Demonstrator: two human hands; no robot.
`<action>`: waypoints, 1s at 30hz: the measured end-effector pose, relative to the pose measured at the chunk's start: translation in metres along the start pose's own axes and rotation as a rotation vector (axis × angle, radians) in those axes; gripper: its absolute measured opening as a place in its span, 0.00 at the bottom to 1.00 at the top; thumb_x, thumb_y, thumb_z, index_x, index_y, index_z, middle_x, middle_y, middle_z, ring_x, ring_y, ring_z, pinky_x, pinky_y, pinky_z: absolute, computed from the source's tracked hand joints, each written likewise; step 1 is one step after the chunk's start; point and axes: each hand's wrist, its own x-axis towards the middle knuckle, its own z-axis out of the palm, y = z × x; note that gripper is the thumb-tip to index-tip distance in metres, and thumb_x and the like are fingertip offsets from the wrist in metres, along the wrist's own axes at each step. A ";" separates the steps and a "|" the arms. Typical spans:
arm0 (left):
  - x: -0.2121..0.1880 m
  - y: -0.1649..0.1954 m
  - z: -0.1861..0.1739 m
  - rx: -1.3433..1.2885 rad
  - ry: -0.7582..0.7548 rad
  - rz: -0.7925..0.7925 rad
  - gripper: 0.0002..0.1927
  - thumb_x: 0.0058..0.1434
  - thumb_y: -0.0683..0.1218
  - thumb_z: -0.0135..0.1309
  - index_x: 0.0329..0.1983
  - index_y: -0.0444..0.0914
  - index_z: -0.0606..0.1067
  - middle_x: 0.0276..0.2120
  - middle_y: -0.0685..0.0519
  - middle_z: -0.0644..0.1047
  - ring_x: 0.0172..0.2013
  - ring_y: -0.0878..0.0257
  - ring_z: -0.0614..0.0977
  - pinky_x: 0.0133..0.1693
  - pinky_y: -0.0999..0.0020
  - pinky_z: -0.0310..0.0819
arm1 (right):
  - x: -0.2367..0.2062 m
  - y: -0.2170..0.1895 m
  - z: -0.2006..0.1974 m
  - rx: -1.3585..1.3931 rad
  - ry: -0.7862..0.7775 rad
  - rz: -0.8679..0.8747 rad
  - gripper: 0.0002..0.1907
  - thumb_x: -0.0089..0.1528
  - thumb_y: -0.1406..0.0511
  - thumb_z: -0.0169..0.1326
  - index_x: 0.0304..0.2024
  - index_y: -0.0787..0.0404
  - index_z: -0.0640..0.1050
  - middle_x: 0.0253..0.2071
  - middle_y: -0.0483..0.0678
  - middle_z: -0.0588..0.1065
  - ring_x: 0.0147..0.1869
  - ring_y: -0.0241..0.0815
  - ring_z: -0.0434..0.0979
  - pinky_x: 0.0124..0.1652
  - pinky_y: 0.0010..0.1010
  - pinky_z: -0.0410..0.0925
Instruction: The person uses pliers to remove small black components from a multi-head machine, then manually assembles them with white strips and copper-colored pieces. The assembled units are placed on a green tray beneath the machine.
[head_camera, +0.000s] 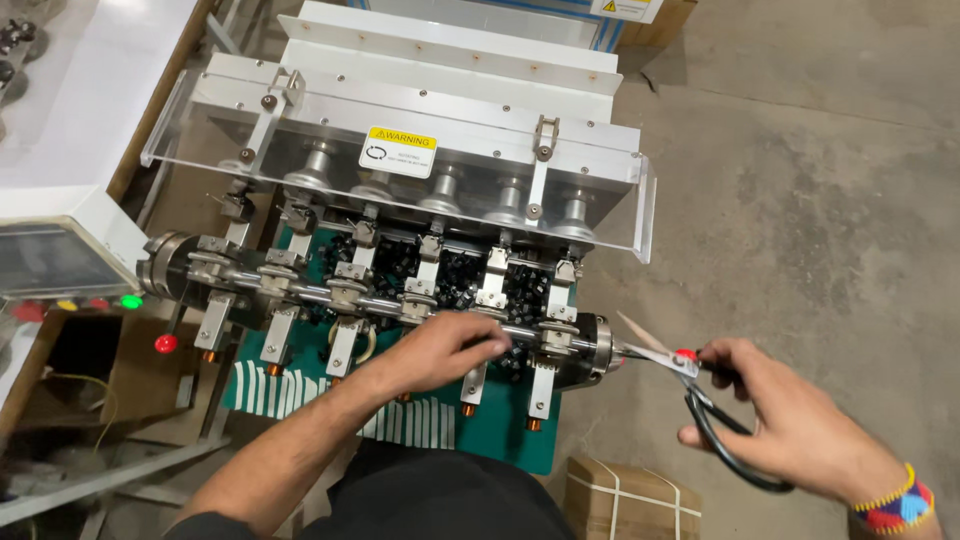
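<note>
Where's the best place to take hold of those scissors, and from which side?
By the black loop handles of the scissors, from the near right, as the right hand does. The open blades point left toward the machine's shaft end, so the loops are the free end.

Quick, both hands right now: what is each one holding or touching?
Left hand: fingers curled on the steel shaft of the machine; what it grips cannot be told.
Right hand: closed on black-handled scissors, blades open.
</note>
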 end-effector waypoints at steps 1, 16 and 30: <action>0.017 0.012 0.006 0.102 0.112 -0.038 0.15 0.66 0.52 0.55 0.47 0.38 0.81 0.35 0.50 0.82 0.33 0.60 0.82 0.35 0.63 0.76 | 0.014 0.001 -0.009 -0.058 -0.004 0.019 0.47 0.43 0.43 0.71 0.58 0.56 0.71 0.46 0.49 0.77 0.53 0.43 0.78 0.52 0.35 0.73; 0.132 0.000 0.072 0.365 0.488 -0.128 0.15 0.54 0.53 0.64 0.24 0.37 0.81 0.32 0.45 0.75 0.40 0.47 0.79 0.42 0.51 0.73 | 0.145 -0.017 0.020 -0.081 -0.294 -0.220 0.42 0.47 0.41 0.67 0.53 0.58 0.70 0.32 0.53 0.79 0.34 0.47 0.80 0.36 0.42 0.74; 0.132 -0.013 0.074 0.508 0.626 0.066 0.05 0.52 0.40 0.59 0.24 0.32 0.76 0.32 0.43 0.75 0.38 0.47 0.76 0.44 0.50 0.71 | 0.109 -0.023 -0.007 -0.152 -0.190 -0.227 0.32 0.47 0.44 0.70 0.42 0.55 0.76 0.27 0.49 0.80 0.32 0.49 0.82 0.36 0.41 0.72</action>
